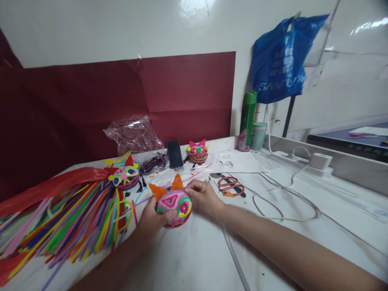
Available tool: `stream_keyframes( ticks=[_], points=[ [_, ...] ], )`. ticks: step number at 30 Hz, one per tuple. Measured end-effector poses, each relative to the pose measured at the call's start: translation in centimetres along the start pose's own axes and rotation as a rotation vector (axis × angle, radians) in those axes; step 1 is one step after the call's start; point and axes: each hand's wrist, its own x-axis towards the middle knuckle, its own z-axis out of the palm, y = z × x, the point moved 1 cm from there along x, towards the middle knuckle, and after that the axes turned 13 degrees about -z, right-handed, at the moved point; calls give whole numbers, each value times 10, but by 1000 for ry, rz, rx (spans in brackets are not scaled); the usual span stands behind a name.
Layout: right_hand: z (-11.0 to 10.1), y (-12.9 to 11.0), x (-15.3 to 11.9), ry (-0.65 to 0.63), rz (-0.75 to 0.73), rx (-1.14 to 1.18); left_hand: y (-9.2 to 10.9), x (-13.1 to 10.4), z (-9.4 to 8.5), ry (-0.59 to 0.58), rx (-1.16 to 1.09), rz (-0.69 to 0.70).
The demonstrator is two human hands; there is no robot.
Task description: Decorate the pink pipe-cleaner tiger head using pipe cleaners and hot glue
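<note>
A round pipe-cleaner animal face (172, 200) with two orange ears is held just over the table in the middle. Its front shows pink, lilac and green coils and a red eye ringed in yellow and white. My left hand (154, 218) grips its left side, thumb across the lower front. At the upper right edge, beside the right ear, my right hand (204, 198) is closed in a pinch. A bit of purple shows near those fingertips, but what they hold is hidden. Part of the face is covered by my left thumb.
Many coloured pipe cleaners (81, 218) spread at the left, near a finished face (125, 178). A pink-eared face (198, 151) and a phone (175, 154) stand behind. Red-handled scissors (232, 186) and a white cable (303, 202) lie right, a spray can (247, 121) at the back.
</note>
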Motion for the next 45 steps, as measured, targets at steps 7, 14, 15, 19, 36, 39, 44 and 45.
stream_keyframes(
  ticks=[7, 14, 15, 19, 36, 39, 44, 45],
  points=[
    [0, 2, -1, 8, -11, -28, -4, 4, 0, -43, -44, 41],
    [0, 0, -2, 3, -27, -65, -4, 3, -1, -58, -59, 41],
    [0, 0, -2, 3, -28, -71, -4, 3, -1, -65, -66, 45],
    [0, 2, -3, 4, -23, -72, -1, 2, -2, -84, -72, 44],
    [1, 2, -2, 20, 26, 18, 6, -3, -2, -48, -32, 42],
    [-3, 0, 2, 62, 68, 120, 6, -1, -4, -72, -74, 4],
    [-10, -3, 6, 136, 168, 95, -5, 14, -12, -95, -141, 4],
    [-10, -4, 7, 133, 182, 74, -7, 17, -13, -120, -183, 17]
  ],
)
